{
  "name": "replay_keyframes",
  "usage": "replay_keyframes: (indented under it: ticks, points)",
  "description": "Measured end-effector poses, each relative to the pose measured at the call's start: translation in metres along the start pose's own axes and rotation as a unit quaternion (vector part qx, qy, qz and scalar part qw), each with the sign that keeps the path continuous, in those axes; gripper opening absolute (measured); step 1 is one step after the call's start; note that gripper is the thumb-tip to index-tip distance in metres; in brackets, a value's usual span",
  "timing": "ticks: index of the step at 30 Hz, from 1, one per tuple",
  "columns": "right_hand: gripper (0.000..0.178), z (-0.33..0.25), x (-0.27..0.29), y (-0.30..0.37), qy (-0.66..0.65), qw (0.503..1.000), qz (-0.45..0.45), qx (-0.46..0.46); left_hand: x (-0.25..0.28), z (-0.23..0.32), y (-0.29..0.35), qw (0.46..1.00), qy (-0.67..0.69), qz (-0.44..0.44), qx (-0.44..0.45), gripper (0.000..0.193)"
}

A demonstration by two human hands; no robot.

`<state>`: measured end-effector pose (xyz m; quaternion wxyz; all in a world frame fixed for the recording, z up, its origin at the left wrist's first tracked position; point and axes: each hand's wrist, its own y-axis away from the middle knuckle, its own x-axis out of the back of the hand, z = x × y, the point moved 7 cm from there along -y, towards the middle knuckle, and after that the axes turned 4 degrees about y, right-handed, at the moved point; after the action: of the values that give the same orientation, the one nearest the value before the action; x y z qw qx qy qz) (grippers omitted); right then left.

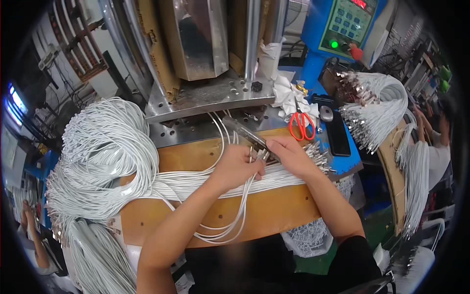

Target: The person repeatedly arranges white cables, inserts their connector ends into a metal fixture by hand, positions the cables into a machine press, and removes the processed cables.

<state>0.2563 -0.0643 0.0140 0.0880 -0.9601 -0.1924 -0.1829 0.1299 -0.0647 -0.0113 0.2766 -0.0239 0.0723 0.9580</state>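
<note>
On my feed the left hand (pixel 235 166) is pinched closed on several white cables (pixel 241 213), their metal tips (pixel 264 155) angled up-right. My right hand (pixel 293 156) grips the near end of a glossy grey bar (pixel 248 134), its long axis slanting up-left toward the press (pixel 208 100). Both are above the tan board (pixel 188 159); the slim, smooth cables loop below.

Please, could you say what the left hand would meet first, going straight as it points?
The left hand would probably meet the long, shiny grey bar first; depth is unclear.
</note>
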Motion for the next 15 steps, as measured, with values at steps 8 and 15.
replay_keyframes:
  ticks: [8,15]
  points:
    - [0.032,0.024,0.008,0.005,-0.051,0.997,0.059,0.026,0.01,0.002,0.004,0.993,0.077,0.065,-0.056,0.012]
    - [0.029,0.005,0.007,0.008,-0.087,0.996,0.029,-0.007,0.005,-0.001,0.004,1.0,0.026,-0.01,0.006,0.02]
